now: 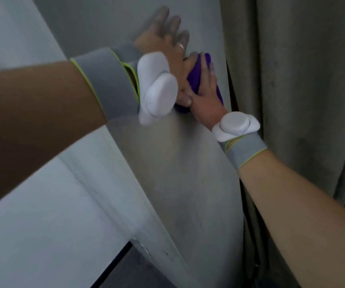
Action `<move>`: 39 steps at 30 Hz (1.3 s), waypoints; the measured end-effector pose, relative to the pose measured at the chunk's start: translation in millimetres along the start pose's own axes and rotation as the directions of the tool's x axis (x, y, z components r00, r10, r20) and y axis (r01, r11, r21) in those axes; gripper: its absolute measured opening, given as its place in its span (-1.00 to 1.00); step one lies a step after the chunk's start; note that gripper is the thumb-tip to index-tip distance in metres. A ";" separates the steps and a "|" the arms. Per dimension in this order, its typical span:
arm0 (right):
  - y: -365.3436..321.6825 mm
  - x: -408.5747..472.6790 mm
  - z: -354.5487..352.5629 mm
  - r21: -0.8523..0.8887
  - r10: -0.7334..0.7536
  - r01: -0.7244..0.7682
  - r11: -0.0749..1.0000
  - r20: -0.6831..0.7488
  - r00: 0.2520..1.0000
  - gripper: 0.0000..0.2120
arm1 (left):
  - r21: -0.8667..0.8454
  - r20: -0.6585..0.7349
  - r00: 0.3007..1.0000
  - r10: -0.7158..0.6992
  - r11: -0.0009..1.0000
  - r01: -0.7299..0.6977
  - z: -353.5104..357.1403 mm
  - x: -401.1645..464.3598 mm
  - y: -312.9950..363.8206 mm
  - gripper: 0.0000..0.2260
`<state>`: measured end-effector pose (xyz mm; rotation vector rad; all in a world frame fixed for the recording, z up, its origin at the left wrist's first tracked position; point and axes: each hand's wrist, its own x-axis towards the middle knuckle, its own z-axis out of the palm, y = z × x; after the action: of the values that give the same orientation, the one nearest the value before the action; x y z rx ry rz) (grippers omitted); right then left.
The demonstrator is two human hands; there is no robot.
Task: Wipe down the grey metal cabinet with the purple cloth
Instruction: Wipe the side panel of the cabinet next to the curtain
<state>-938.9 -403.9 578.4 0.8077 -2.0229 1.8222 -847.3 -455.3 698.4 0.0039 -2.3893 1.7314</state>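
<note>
My right hand (203, 94) presses the cloth (196, 80) against the side panel of the cabinet (167, 173), fingers curled over the bunched purple fabric and gripping it. My left hand (163, 44) lies flat on the same panel just above and beside the cloth, fingers spread, holding nothing. A ring (181, 46) sits on one left finger. Each wrist carries a grey strap with a white sensor: left (157, 88), right (235, 126). A curtain (302, 80) hangs just beside the cabinet's right edge.
</note>
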 end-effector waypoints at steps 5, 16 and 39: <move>21.0 -5.3 -2.8 -0.030 0.027 -0.027 0.999 0.015 1.000 -0.24 | -0.013 0.062 0.997 0.047 0.999 -0.046 3.9 14.2 19.6 -0.08; 128.4 -87.8 21.3 0.075 0.250 -0.252 0.965 0.039 0.968 -0.20 | 0.053 0.151 0.954 0.258 0.962 -0.269 40.1 21.7 118.8 -0.34; 72.2 -219.5 83.9 0.079 0.275 -0.279 0.957 0.056 0.960 -0.23 | -0.030 0.052 0.961 0.273 0.962 -0.272 55.4 -85.9 108.7 -0.44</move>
<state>-794.2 -438.2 382.6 0.6161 -2.1911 2.0710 -783.7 -482.4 566.1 -0.2986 -2.5501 1.8394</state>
